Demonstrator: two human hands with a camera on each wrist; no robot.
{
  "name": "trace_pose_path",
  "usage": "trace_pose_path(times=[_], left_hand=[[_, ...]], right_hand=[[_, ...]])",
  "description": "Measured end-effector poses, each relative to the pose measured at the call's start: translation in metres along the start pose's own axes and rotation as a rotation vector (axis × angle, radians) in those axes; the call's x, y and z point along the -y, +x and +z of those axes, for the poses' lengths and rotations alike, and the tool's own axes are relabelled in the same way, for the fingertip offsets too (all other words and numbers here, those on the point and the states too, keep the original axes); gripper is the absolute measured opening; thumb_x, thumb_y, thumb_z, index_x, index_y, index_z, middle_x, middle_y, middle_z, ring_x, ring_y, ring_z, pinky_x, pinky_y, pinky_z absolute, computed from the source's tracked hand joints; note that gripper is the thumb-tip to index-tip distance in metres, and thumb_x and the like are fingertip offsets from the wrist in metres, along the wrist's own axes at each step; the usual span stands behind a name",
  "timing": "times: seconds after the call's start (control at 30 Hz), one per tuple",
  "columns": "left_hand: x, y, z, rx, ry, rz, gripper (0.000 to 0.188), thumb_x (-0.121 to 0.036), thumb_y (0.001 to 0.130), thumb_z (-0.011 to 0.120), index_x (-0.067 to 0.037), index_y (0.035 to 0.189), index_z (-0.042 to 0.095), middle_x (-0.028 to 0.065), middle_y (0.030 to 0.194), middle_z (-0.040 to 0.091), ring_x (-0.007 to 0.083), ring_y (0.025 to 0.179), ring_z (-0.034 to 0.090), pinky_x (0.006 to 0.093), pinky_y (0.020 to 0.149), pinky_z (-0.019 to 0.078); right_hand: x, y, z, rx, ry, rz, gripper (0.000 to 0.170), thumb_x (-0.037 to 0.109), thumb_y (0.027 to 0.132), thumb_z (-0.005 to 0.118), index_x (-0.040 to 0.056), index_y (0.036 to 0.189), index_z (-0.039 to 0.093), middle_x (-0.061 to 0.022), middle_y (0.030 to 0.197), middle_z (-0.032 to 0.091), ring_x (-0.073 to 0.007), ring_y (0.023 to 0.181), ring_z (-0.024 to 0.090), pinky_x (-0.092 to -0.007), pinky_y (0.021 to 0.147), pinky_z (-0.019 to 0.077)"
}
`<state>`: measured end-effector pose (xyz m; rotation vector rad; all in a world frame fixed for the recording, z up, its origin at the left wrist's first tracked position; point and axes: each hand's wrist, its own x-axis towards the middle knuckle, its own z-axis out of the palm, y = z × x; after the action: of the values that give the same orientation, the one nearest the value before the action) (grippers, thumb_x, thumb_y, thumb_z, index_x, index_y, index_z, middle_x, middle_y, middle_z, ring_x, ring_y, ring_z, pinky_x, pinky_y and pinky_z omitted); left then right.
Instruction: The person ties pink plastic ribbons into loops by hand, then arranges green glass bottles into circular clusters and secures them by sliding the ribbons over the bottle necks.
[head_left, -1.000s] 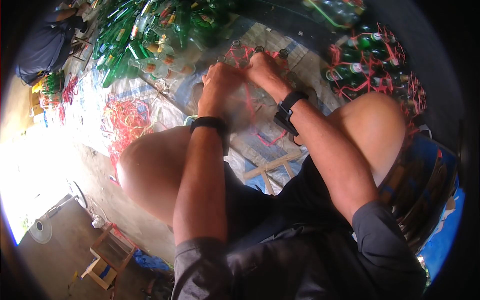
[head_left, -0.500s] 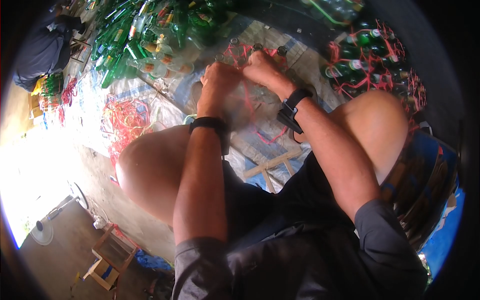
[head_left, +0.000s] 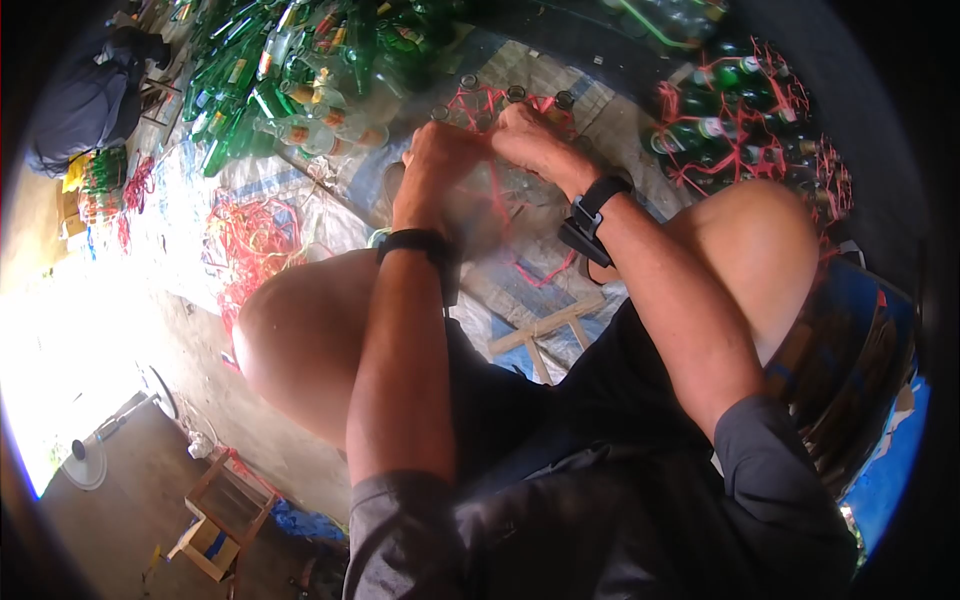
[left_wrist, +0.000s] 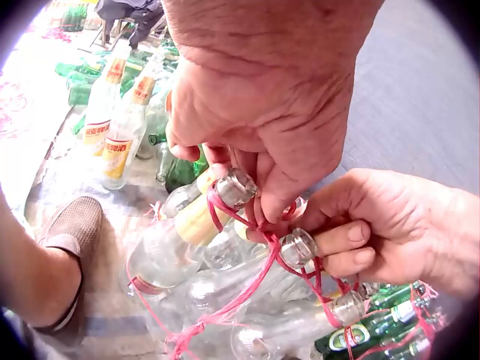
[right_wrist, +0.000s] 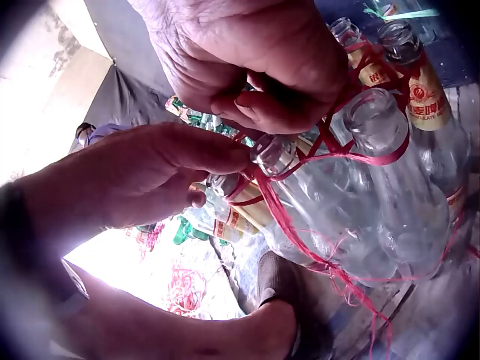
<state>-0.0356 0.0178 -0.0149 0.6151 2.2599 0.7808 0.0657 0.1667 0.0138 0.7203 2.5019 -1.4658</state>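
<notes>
Just beneath the hands (left_wrist: 262,101): bottles (left_wrist: 166,251).

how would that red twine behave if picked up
The red twine is probably floppy, since it bends closely round the bottle necks. Its thin strands suggest little weight, and the loose, straggly ends may tangle easily.

Harsh light pours through a bright opening (head_left: 50,340) at the left of a workroom, a touch of green at its lower edge, and bleaches part of the bare, brownish floor (head_left: 255,415). A pale woven sheet (head_left: 280,182) with blue stripes covers the ground, near a wooden-framed piece of furniture (head_left: 230,497) and a cardboard box (head_left: 208,548). In the right wrist view, dark sheeting (right_wrist: 124,101) hangs beside a pale, stained wall (right_wrist: 45,82).
</notes>
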Motion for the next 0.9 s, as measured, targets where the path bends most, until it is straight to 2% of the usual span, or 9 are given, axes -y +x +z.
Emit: trace_pose_path(times=[0.1, 0.17, 0.3, 0.4, 0.6, 0.67, 0.8, 0.87, 0.9], left_hand=[[0.001, -0.001, 0.004, -0.029, 0.019, 0.025, 0.041, -0.045, 0.069, 0.084, -0.013, 0.095, 0.084, 0.0151, 0.098, 0.078, 0.0303, 0.102, 0.074, 0.0409, 0.093, 0.0526], [-0.002, -0.006, 0.003, -0.099, 0.073, 0.070, 0.028, -0.029, 0.080, 0.083, -0.011, 0.101, 0.083, 0.0096, 0.087, 0.079, 0.0137, 0.079, 0.073, 0.0320, 0.076, 0.0566], [-0.018, -0.017, -0.006, -0.070, 0.007, -0.002, 0.033, -0.032, 0.078, 0.085, -0.011, 0.103, 0.083, 0.0107, 0.085, 0.078, 0.0132, 0.078, 0.072, 0.0319, 0.076, 0.0566], [-0.014, -0.017, -0.005, -0.047, -0.026, -0.032, 0.032, -0.029, 0.079, 0.085, -0.010, 0.104, 0.083, 0.0118, 0.084, 0.078, 0.0119, 0.077, 0.071, 0.0310, 0.075, 0.0564], [-0.005, -0.015, -0.006, -0.062, -0.136, 0.127, 0.023, -0.014, 0.082, 0.083, -0.007, 0.104, 0.082, 0.0086, 0.087, 0.080, 0.0101, 0.079, 0.071, 0.0299, 0.075, 0.0563], [0.003, -0.007, -0.007, 0.000, -0.102, 0.222, 0.023, -0.013, 0.081, 0.084, -0.005, 0.103, 0.083, 0.0086, 0.088, 0.080, 0.0106, 0.081, 0.071, 0.0300, 0.075, 0.0563], [-0.012, -0.017, -0.015, 0.024, -0.139, 0.071, 0.023, -0.016, 0.083, 0.083, -0.003, 0.102, 0.082, 0.0098, 0.089, 0.079, 0.0119, 0.082, 0.071, 0.0299, 0.075, 0.0561], [-0.020, -0.024, -0.019, 0.031, -0.143, 0.062, 0.024, -0.018, 0.084, 0.082, -0.001, 0.101, 0.082, 0.0102, 0.089, 0.079, 0.0130, 0.081, 0.070, 0.0303, 0.074, 0.0557], [-0.019, -0.024, -0.018, 0.032, -0.144, 0.062, 0.024, -0.018, 0.084, 0.082, -0.001, 0.101, 0.082, 0.0102, 0.089, 0.079, 0.0130, 0.081, 0.070, 0.0303, 0.074, 0.0557]], right_hand=[[-0.005, 0.001, 0.004, -0.009, 0.021, 0.017, 0.025, 0.010, 0.070, 0.058, -0.0127, 0.078, 0.064, -0.0394, 0.081, 0.060, -0.0478, 0.079, 0.069, -0.0519, 0.069, 0.0513], [-0.005, 0.000, 0.007, -0.079, 0.051, 0.003, 0.024, 0.010, 0.070, 0.058, -0.0126, 0.076, 0.062, -0.0391, 0.078, 0.060, -0.0470, 0.076, 0.069, -0.0516, 0.066, 0.0498], [-0.010, 0.002, 0.009, -0.106, 0.058, -0.006, 0.023, 0.010, 0.072, 0.057, -0.0116, 0.076, 0.064, -0.0380, 0.080, 0.062, -0.0464, 0.077, 0.069, -0.0508, 0.068, 0.0512], [-0.006, -0.003, 0.003, 0.007, 0.002, 0.021, 0.024, 0.011, 0.075, 0.057, -0.0103, 0.081, 0.067, -0.0367, 0.085, 0.066, -0.0470, 0.085, 0.070, -0.0509, 0.076, 0.0538], [-0.014, -0.004, 0.011, -0.081, 0.027, -0.085, 0.024, 0.010, 0.076, 0.059, -0.0079, 0.087, 0.069, -0.0341, 0.090, 0.069, -0.0471, 0.089, 0.070, -0.0518, 0.078, 0.0537], [-0.011, -0.009, 0.009, -0.051, 0.131, -0.062, 0.019, -0.003, 0.088, 0.051, -0.0049, 0.098, 0.067, -0.0130, 0.063, 0.066, -0.0191, 0.048, 0.066, -0.0344, 0.041, 0.0515], [-0.015, -0.010, 0.010, -0.124, 0.077, -0.143, 0.023, -0.005, 0.088, 0.050, -0.0043, 0.103, 0.067, -0.0128, 0.063, 0.066, -0.0188, 0.048, 0.066, -0.0329, 0.042, 0.0535], [-0.016, -0.012, 0.009, -0.267, 0.074, -0.197, 0.018, 0.002, 0.079, 0.057, -0.0016, 0.091, 0.071, -0.0283, 0.084, 0.070, -0.0420, 0.082, 0.072, -0.0488, 0.071, 0.0542], [-0.016, -0.012, 0.008, -0.267, 0.073, -0.197, 0.018, 0.002, 0.079, 0.057, -0.0016, 0.091, 0.071, -0.0283, 0.084, 0.070, -0.0420, 0.082, 0.072, -0.0488, 0.071, 0.0542]])
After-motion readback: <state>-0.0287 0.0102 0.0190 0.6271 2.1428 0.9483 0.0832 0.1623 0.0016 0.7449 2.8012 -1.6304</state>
